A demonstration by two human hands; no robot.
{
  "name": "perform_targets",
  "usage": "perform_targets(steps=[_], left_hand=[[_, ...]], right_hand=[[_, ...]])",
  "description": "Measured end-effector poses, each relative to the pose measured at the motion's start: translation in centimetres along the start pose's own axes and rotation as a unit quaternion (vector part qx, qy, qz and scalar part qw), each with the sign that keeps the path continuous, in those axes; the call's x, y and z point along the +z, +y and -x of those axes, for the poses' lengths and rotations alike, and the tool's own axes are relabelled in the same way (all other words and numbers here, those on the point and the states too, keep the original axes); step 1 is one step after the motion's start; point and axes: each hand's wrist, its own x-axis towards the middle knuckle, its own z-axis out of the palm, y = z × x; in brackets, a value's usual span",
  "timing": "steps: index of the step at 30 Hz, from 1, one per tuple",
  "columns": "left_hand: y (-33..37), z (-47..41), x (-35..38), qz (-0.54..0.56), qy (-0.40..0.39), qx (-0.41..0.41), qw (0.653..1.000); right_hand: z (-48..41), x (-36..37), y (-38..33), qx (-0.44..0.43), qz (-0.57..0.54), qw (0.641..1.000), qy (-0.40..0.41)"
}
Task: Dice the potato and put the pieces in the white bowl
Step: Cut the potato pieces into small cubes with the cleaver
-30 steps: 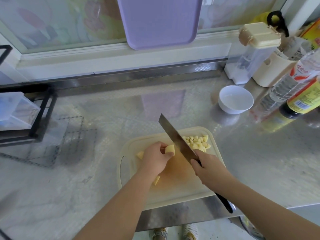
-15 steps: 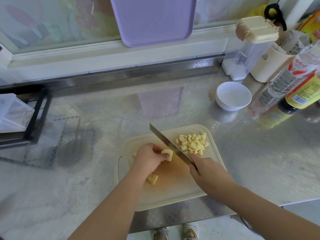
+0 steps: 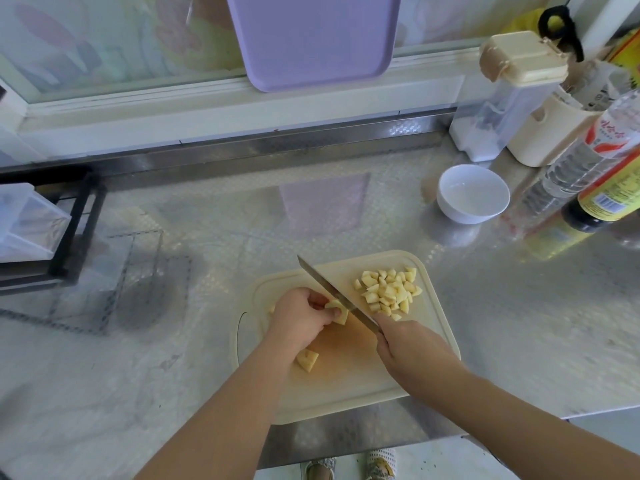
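Steel counter (image 3: 519, 341) is overlaid at its near edge by cutting board (image 3: 346, 386). White bowl (image 3: 460, 213) is stood well apart, beyond the board's far right corner. Knife (image 3: 329, 292) is gripped by right hand (image 3: 412, 348), fingers wrapped round the handle, blade set at potato piece (image 3: 337, 308), which is pinched by the curled fingers of left hand (image 3: 301, 318). Diced pile (image 3: 388, 292) is heaped at the board's far right; one chunk (image 3: 307, 360) is left beside the left wrist.

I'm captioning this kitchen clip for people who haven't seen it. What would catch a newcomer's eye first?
At centre, the right hand grips a long steel knife slanted across a cream cutting board, its blade against a pale yellow potato chunk the left hand holds. A heap of diced potato sits on the board's far right; the round white bowl beyond holds none.
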Motion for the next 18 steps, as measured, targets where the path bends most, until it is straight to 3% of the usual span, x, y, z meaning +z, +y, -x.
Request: perform_targets(steps=[12, 15, 18], left_hand=[[0.0, 0.1, -0.1, -0.016, -0.009, 0.000, 1.000], [0.0, 0.5, -0.1, -0.038, -0.013, 0.017, 0.999], [0.3, 1.2, -0.1, -0.129, -0.014, 0.058, 0.990]], right_hand=[[-1.2, 0.6, -1.0, 0.037, 0.035, 0.998, -0.035], [-1.3, 0.5, -0.6, 0.065, -0.032, 0.997, -0.023], [-1.1, 0.4, 0.0, 0.086, -0.093, 0.992, 0.011]])
